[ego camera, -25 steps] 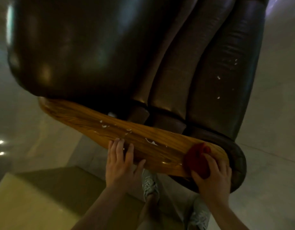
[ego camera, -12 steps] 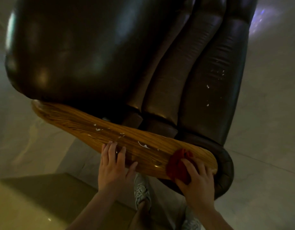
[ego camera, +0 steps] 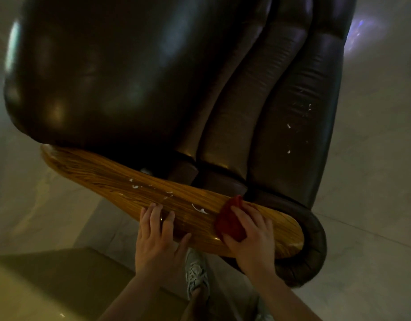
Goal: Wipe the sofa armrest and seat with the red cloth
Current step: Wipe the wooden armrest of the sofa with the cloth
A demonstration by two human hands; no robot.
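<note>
Right hand (ego camera: 250, 237) has its fingers curled over the bunched-up cloth (ego camera: 230, 221), pinning it down on the wooden armrest (ego camera: 121, 181), nearer the armrest's rounded end than its middle; left hand (ego camera: 158, 239) just lies flat on the armrest beside it, fingers straight, holding nothing, looks like bracing.

What I'd worry about: there's a white smear (ego camera: 199, 209) on the armrest right next to the cloth, with more flecks (ego camera: 135, 186) further along; with the cloth wadded that tight only a small patch touches the wood, so a pass could drag the smear into a streak; a hard sweep could also flick bits down the gap between armrest and cushions, or off the armrest's outer edge onto the floor.

The wad is longer than it is wide and lies across the armrest, its pointy end aimed at the cushions; the armrest's own length runs crosswise to that; seat (ego camera: 95, 77) looks not yet done.
</note>
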